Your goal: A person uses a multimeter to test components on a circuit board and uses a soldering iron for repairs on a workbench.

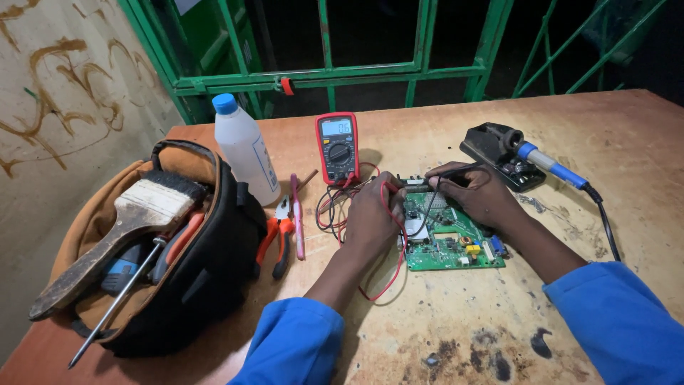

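Left hand (370, 214) gripping red probe, right hand (479, 191) gripping black probe, both pressing tips onto far edge of green circuit board (449, 242) lying flat on bench (627, 142); multimeter (337, 146) standing just beyond left hand.

Bright blue long sleeves on both arms; hands (370, 214) bare, ungloved.

This looks like a small electronics repair workshop. A worn, scorched wooden bench (463, 335) carries a green circuit board (449, 239), a red multimeter (337, 147), a soldering iron (548, 165) in its stand (491, 146), pliers (279, 239) and an open tool bag (192, 278) with a brush (121, 228) and screwdriver (117, 303). Green metal bars (328, 71) stand behind.
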